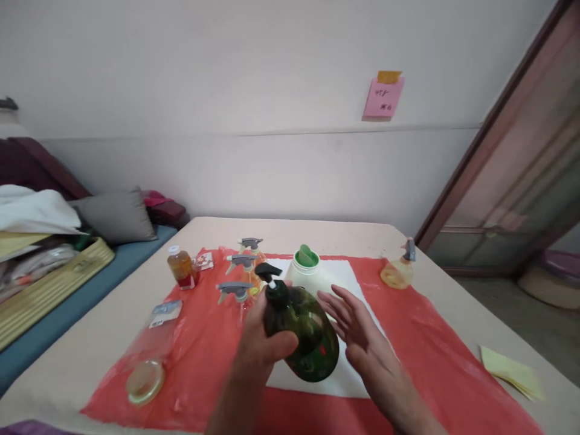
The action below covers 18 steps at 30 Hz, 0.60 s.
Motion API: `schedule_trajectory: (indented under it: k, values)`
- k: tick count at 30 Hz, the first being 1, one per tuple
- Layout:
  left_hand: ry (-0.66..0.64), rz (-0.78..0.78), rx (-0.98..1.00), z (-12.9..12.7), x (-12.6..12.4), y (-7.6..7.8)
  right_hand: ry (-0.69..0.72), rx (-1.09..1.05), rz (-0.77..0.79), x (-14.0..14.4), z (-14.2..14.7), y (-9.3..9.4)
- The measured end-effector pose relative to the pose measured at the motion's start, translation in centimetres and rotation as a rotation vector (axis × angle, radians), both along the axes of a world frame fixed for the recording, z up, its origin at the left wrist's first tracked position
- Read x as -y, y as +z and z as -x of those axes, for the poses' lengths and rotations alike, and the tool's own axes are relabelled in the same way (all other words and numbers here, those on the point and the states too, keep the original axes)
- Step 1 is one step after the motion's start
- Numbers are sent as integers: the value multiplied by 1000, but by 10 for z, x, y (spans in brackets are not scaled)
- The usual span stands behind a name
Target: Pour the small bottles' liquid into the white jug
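A dark green pump bottle (312,338) with a black pump head is tilted in front of me, over a white sheet (335,389). My left hand (267,341) is wrapped round its neck and shoulder, thumb across the front. To the right of the bottle, my right hand (360,332) is open with its fingers apart; whether a fingertip touches the bottle I cannot tell. Behind the bottle stands a white tub (307,269) with a green scoop (307,255) in its mouth. Several clear spray bottles with grey triggers (235,290) stand left of my left hand.
A red plastic sheet (203,362) covers much of the table (353,232). On the left are an amber bottle (182,269), a plastic packet (163,314) and a round glass lid (145,382). A yellowish spray bottle (397,272) and yellow notes (510,371) lie right. The wall (290,175) stands behind.
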<state>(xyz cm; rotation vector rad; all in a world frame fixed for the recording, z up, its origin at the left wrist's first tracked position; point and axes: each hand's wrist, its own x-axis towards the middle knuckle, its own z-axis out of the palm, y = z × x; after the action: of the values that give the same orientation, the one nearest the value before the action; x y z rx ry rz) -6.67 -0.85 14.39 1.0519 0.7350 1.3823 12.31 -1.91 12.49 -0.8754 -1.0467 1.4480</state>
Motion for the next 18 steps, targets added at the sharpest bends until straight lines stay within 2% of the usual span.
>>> schedule_trajectory:
  k: [2,4,6,7,9,10,14,18]
  values:
    - [13,4,61,3,-1,-5,81,-135,209,-1,6,-13]
    - [-27,27,77,2,-1,-9,272,-286,438,2,13,-22]
    - [-104,79,63,-2,-2,-13,431,-436,577,6,19,-29]
    - [-142,102,48,-4,-2,-14,466,-493,613,8,20,-31]
    - [-171,112,-5,-8,-2,-15,445,-566,621,10,20,-35]
    - [-143,91,-36,-9,-3,-14,413,-576,605,10,19,-36]
    - [98,-16,-80,-14,-4,-9,303,-542,517,10,13,-39]
    - [155,97,6,-20,-6,-5,276,-523,472,11,12,-45]
